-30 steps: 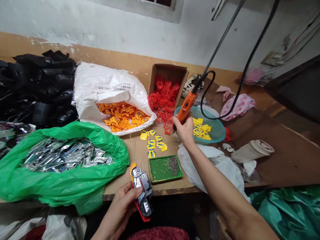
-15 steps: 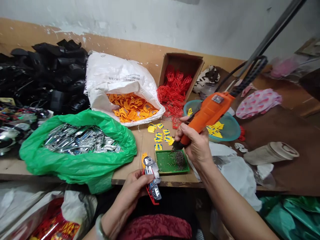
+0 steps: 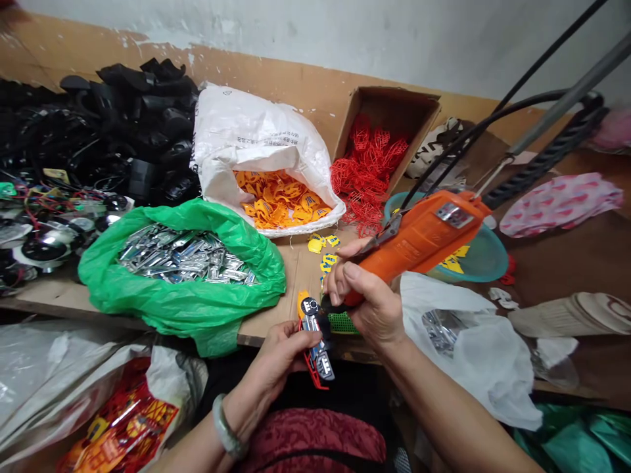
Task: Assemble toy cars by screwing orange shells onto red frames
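Observation:
My left hand (image 3: pixel 286 347) is closed around a small toy vehicle part (image 3: pixel 311 322) with orange, silver and black pieces and a red frame along its lower side. In my right hand (image 3: pixel 372 295) is an orange electric screwdriver (image 3: pixel 419 236), tilted down to the left. The screwdriver's dark nose is close to the toy part's right side; whether its tip touches cannot be made out. Partly hidden behind my right hand lies a green mesh tray (image 3: pixel 342 322). Yellow-and-blue pieces (image 3: pixel 327 263) lie on the cardboard just beyond.
A green bag (image 3: pixel 246 259) of silver parts sits left; a white sack (image 3: pixel 261 125) of orange parts is behind it. Red frames (image 3: pixel 369 171) spill from a cardboard box (image 3: pixel 419 108). A teal bowl (image 3: pixel 495 259) and white plastic bag (image 3: pixel 473 355) stand right. Cables hang above.
The screwdriver has moved from over the mesh tray down and left to the toy part. My left hand still holds that part. The view has shifted, so the surroundings sit farther right.

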Available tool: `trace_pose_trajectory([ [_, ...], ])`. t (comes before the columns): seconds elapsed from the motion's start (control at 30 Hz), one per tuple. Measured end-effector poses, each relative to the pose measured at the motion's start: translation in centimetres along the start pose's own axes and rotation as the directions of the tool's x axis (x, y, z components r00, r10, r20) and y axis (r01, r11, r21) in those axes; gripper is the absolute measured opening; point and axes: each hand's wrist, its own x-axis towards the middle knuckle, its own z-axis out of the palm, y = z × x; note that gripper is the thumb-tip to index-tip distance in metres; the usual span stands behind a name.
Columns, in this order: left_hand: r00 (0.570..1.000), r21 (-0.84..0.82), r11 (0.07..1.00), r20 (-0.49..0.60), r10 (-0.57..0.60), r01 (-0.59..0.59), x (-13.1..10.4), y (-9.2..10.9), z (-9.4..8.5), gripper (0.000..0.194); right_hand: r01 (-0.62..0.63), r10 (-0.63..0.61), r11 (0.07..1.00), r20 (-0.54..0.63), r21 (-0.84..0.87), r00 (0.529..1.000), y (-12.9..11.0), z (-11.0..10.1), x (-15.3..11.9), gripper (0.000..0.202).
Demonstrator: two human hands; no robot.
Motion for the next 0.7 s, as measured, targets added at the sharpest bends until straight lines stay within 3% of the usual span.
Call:
trace_pose_trajectory([
  [0.3,0.999,0.025,0.999,-0.017,-0.037,0.038,0.0,0.3,0.2,0.041,-0.003,0.003,1.000,0.018,0.011,1.000,1.2,-0.4,0.0,0.013],
  [0.7,1.000,0.038,0.999,-0.002,-0.019,0.019,-0.1,0.4,0.2,0.037,-0.017,0.016,1.000,0.034,0.016,0.999,1.5,-0.3,-0.4,0.020],
])
